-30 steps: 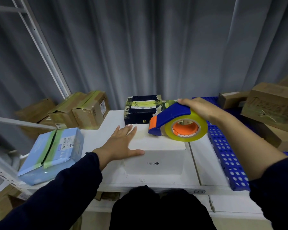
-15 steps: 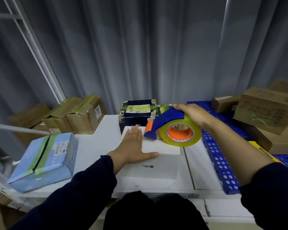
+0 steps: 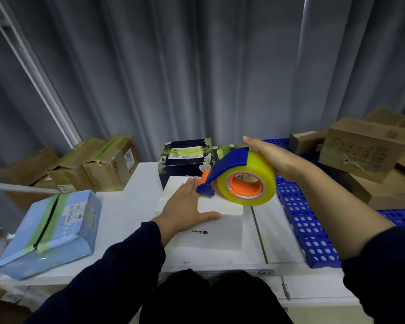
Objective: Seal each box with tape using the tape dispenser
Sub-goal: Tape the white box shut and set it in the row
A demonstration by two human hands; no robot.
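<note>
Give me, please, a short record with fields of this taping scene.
box in work: white box, on the table
left hand: flat on the box top
right hand: grips the dispenser
dispenser: nose low over the box's far end, beside the left fingertips; contact unclear
taped boxes: blue box at left, dark box behind
right side: blue mat bearing cardboard boxes

Left hand point(image 3: 185, 206) flat, palm down; right hand point(image 3: 275, 157) curled.
</note>
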